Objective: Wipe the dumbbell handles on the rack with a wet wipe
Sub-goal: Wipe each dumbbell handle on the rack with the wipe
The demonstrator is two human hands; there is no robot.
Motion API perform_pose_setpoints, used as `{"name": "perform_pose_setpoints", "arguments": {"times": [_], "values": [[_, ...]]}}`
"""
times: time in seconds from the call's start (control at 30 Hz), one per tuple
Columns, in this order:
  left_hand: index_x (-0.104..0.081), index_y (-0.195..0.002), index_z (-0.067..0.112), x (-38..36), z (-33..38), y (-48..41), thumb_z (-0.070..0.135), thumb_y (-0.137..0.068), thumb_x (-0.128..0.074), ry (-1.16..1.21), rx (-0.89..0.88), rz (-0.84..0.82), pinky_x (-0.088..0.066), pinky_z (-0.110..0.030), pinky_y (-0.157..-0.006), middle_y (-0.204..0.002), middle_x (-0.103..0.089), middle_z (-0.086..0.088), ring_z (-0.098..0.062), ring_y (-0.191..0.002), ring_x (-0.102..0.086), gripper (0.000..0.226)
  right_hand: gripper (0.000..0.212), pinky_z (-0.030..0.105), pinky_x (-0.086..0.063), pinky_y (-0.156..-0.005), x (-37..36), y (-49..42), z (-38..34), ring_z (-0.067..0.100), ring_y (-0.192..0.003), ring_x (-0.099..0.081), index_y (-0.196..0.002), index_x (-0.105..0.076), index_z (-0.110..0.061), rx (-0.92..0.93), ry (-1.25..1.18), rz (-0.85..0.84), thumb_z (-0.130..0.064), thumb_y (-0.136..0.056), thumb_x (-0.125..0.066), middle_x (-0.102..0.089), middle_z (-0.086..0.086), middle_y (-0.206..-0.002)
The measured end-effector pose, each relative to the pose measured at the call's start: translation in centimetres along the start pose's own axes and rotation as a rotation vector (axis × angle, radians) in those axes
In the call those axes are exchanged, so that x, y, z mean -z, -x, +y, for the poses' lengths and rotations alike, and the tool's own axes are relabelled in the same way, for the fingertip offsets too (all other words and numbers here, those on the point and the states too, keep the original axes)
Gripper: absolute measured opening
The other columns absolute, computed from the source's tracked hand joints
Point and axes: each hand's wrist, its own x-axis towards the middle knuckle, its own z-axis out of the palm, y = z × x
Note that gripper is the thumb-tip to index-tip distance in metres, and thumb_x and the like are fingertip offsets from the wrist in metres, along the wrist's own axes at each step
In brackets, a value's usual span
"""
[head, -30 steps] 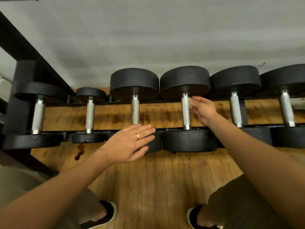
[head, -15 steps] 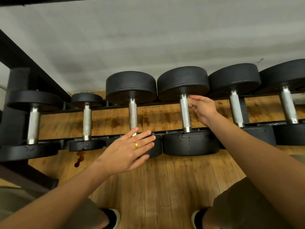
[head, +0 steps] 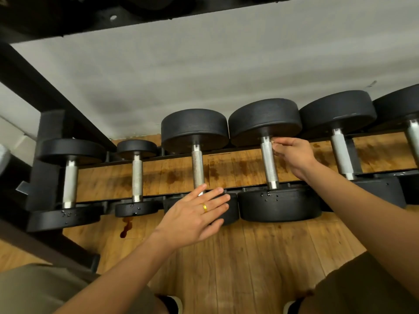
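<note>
Risk: right hand (head: 292, 152), fingers curled at the far end of the fourth handle (head: 269, 168) on the rack (head: 48, 155), pinching what I cannot tell, may rub bare metal since no wipe shows; left hand (head: 195, 214) lies open over a near head (head: 231, 211).

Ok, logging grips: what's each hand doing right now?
Left hand: open, holding nothing.
Right hand: fingers curled against a dumbbell handle; whether it holds anything cannot be told.

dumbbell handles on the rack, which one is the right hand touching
The fourth handle from the left: fingertips of the right hand meet its far end. The open left hand is at the near end of the third dumbbell.
</note>
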Motion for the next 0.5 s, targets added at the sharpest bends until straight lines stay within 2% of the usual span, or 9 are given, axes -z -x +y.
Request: {"name": "perform_pose_setpoints", "arguments": {"times": [0.13, 0.27, 0.33, 0.5], "values": [[-0.068, -0.132, 0.017, 0.0, 0.1, 0.0, 0.035, -0.106, -0.053, -0.03, -0.016, -0.004, -0.021, -0.043, -0.127, -0.145, -0.06, -0.002, -0.018, -0.146, -0.043, 0.035, 0.019, 0.034, -0.057, -0.093, 0.1, -0.3, 0.3, 0.02, -0.103, -0.07, -0.103, -0.071, -0.017, -0.012, -0.021, 0.002, -0.002, -0.092, -0.066, -0.071, 0.009, -0.112], [-0.07, -0.13, 0.017, -0.3, 0.2, 0.4, 0.03, -0.108, -0.052, -0.031, -0.078, 0.02, -0.026, -0.044, -0.126, -0.144, -0.062, -0.002, -0.018, -0.145, -0.044, 0.031, 0.019, 0.028, -0.057, -0.083, -0.2, -0.8, 0.5, 0.017, -0.089, -0.07, -0.107, -0.071, -0.006, -0.024, -0.049, 0.022, 0.003, -0.091, -0.065, -0.072, 0.011, -0.1], [-0.07, -0.13, 0.017, -0.5, 0.2, 0.4, 0.029, -0.107, -0.054, -0.033, -0.087, 0.035, -0.028, -0.044, -0.125, -0.143, -0.062, -0.002, -0.017, -0.144, -0.046, 0.03, 0.017, 0.027, -0.056, -0.081, -0.3, -0.9, 0.4, 0.017, -0.088, -0.069, -0.102, -0.071, -0.007, -0.018, -0.047, 0.014, 0.003, -0.091, -0.066, -0.072, 0.012, -0.101], [-0.071, -0.129, 0.016, -0.6, 0.3, 0.5, 0.028, -0.107, -0.055, -0.044, -0.086, 0.046, -0.033, -0.042, -0.123, -0.143, -0.063, -0.002, -0.018, -0.142, -0.049, 0.03, 0.018, 0.035, -0.055, -0.091, 0.4, -1.1, 0.3, 0.023, -0.098, -0.069, -0.098, -0.071, -0.012, -0.03, -0.01, -0.049, 0.003, -0.091, -0.065, -0.072, 0.013, -0.105]]}}
